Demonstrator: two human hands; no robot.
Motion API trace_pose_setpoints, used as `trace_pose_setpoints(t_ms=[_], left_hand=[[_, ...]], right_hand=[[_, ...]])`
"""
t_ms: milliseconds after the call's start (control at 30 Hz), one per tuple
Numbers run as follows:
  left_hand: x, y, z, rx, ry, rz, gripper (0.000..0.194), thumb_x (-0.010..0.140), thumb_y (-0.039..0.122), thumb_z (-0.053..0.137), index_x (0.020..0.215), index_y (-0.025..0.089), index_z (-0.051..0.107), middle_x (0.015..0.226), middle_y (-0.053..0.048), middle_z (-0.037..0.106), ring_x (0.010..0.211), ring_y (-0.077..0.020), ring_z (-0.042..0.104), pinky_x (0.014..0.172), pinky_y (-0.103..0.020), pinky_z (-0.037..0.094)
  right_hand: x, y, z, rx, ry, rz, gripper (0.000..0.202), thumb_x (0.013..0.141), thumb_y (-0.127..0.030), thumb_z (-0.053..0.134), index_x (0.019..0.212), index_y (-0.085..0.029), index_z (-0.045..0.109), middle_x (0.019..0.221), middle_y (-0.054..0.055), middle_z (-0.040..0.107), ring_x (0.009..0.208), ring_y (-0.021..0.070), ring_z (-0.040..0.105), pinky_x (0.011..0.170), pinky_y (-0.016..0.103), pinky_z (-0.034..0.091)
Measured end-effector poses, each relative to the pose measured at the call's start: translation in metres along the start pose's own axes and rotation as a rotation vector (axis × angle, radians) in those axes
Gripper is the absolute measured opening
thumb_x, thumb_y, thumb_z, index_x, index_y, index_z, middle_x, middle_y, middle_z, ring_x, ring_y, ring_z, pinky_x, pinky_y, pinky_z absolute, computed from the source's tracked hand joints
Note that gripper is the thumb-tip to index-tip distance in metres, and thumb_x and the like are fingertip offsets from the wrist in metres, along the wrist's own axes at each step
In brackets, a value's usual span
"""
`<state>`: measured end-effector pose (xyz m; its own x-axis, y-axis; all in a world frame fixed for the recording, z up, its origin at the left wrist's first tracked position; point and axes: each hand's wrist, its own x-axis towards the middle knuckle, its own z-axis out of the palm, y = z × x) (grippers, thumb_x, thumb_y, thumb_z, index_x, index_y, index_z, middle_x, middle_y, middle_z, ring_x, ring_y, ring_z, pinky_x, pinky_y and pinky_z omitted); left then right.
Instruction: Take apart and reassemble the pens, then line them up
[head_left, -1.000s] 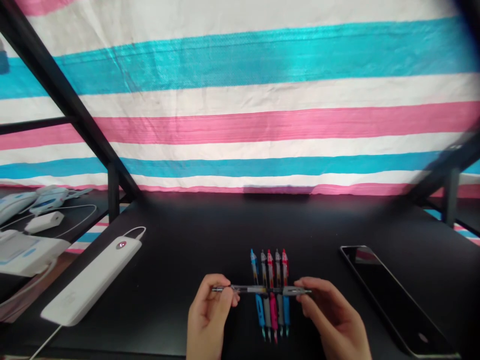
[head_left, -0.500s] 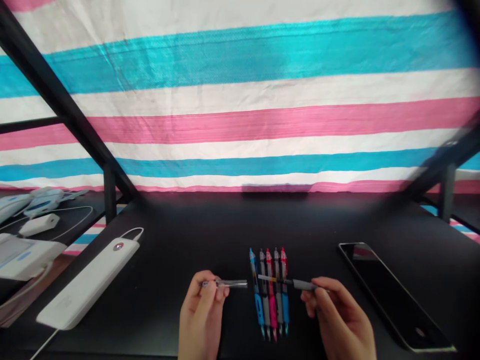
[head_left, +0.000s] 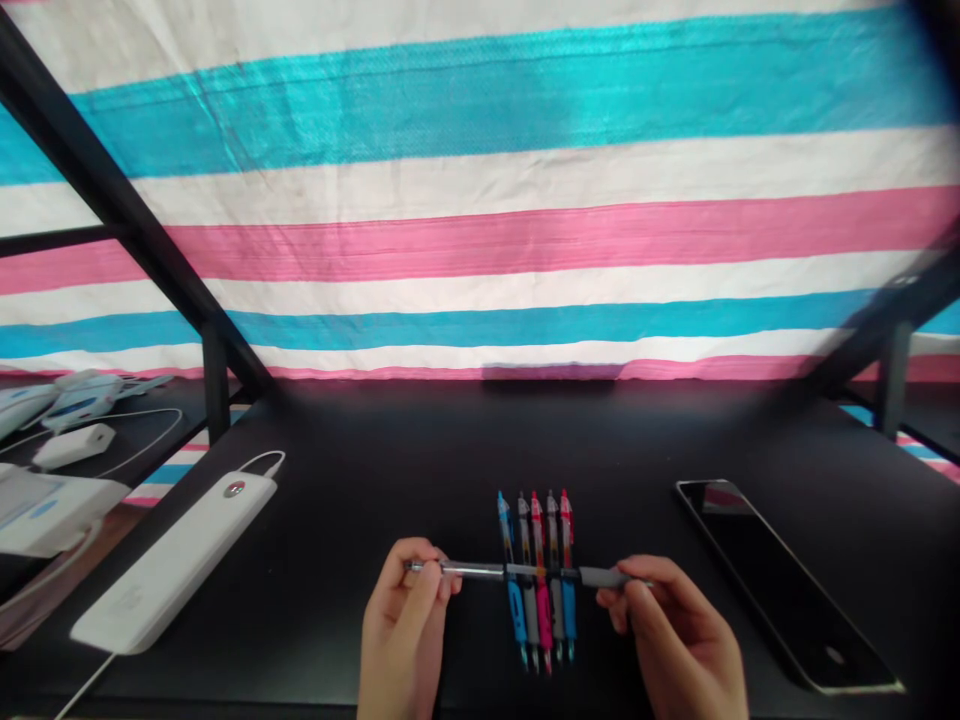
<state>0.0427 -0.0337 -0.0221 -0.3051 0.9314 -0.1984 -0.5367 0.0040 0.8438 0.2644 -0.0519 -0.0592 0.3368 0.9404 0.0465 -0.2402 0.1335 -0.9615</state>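
Observation:
My left hand [head_left: 409, 620] pinches a clear pen barrel [head_left: 480, 570] that points right. In my right hand [head_left: 675, 625] is a grey pen grip [head_left: 600, 577], with a refill [head_left: 525, 569] sticking out to the left. The refill's tip meets the barrel's open end; how far it reaches inside is hard to see. Beneath them several pens lie side by side on the black table: a blue one [head_left: 516, 600] at the left, grey and pink ones [head_left: 544, 610] in the middle, and one with a red top and blue grip [head_left: 570, 610] at the right.
A white power bank [head_left: 176, 560] with a cable lies at the left of the table [head_left: 375, 450]. At the right is a black phone [head_left: 787, 590]. Black frame bars [head_left: 217, 385] rise at both sides, before a striped sheet [head_left: 480, 240]. Chargers [head_left: 75, 445] sit at the far left.
The barrel and the refill have come together; before, a gap stood between them. My right hand's part has shifted slightly left, and the view has moved a little.

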Motion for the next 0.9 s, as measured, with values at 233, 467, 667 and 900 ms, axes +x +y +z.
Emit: trace_pose_setpoints(t_ms=[233,467,667,900], left_hand=[[-0.005,-0.003,-0.007,0.17,-0.11,0.056,0.028,0.08,0.046,0.082,0.084,0.021,0.069,0.072,0.0,0.061,0.068,-0.0141,0.054,0.066,-0.022,0.044],[-0.009,-0.002,-0.01,0.344,-0.219,0.03,0.026,0.085,0.046,0.076,0.088,0.023,0.064,0.073,0.0,0.065,0.065,-0.0141,0.054,0.062,-0.023,0.04],[-0.012,0.003,-0.005,0.414,-0.208,0.032,0.027,0.085,0.048,0.075,0.088,0.022,0.066,0.072,-0.002,0.067,0.065,-0.0163,0.056,0.062,-0.025,0.042],[-0.013,0.002,-0.005,0.382,-0.14,0.014,0.031,0.081,0.05,0.079,0.088,0.023,0.067,0.071,-0.001,0.067,0.063,-0.0153,0.056,0.06,-0.023,0.041]], right_hand=[[-0.008,-0.005,0.01,-0.092,0.017,0.043,0.017,0.082,-0.038,0.083,0.091,-0.026,0.078,0.065,0.0,0.07,0.065,0.0152,0.069,0.059,0.017,0.054],[-0.01,-0.008,0.019,-0.205,-0.111,-0.102,0.01,0.084,-0.035,0.081,0.086,-0.025,0.077,0.087,0.005,0.077,0.081,0.0195,0.072,0.073,0.023,0.058],[-0.005,-0.008,0.014,-0.296,-0.165,-0.176,0.015,0.089,-0.032,0.075,0.077,-0.023,0.073,0.07,0.002,0.065,0.068,0.0172,0.061,0.06,0.023,0.049],[-0.011,-0.013,0.026,-0.189,-0.096,-0.056,0.041,0.086,-0.055,0.074,0.115,-0.026,0.073,0.08,0.003,0.072,0.068,0.0192,0.065,0.063,0.027,0.053]])
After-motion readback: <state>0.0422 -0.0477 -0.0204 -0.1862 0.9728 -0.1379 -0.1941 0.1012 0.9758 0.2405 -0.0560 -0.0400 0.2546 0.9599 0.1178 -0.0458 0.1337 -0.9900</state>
